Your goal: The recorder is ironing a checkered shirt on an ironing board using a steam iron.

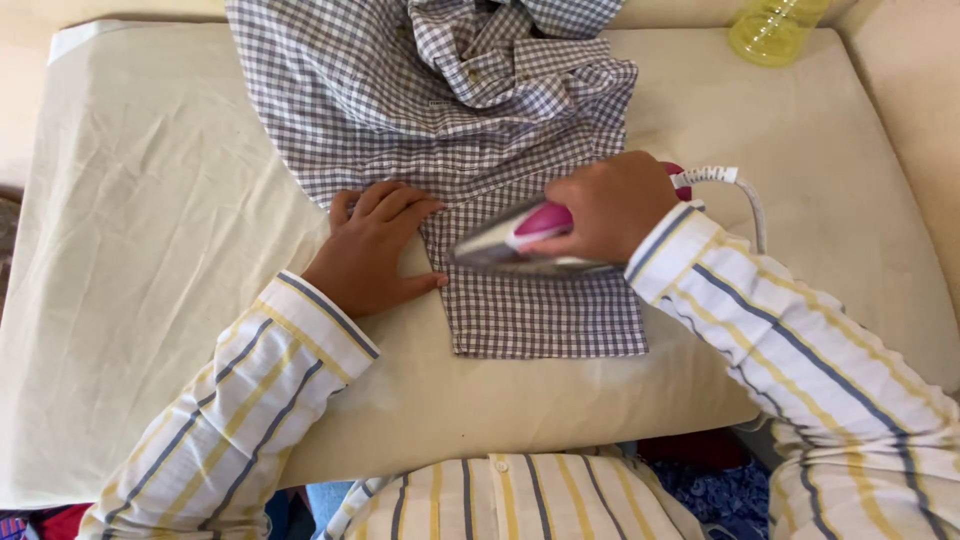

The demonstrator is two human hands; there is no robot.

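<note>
Lying flat at centre: grey-and-white checked cotton shirt (470,120), left hand (375,250) spread wide pinning it, right hand (610,205) gripping pink-and-silver iron (520,240); yellow translucent plastic bottle (775,28) sitting at one o'clock, contents unclear.

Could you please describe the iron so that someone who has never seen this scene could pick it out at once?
Start at the cream padded board and find the grey checked shirt spread over it. On the flat lower part of the shirt, the right hand grips the iron. It is the only shiny metal thing there, with a pink handle and a white cord.

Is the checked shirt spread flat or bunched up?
Partly both: the checked shirt lies flat under the iron, bunched in folds at the far end.
</note>
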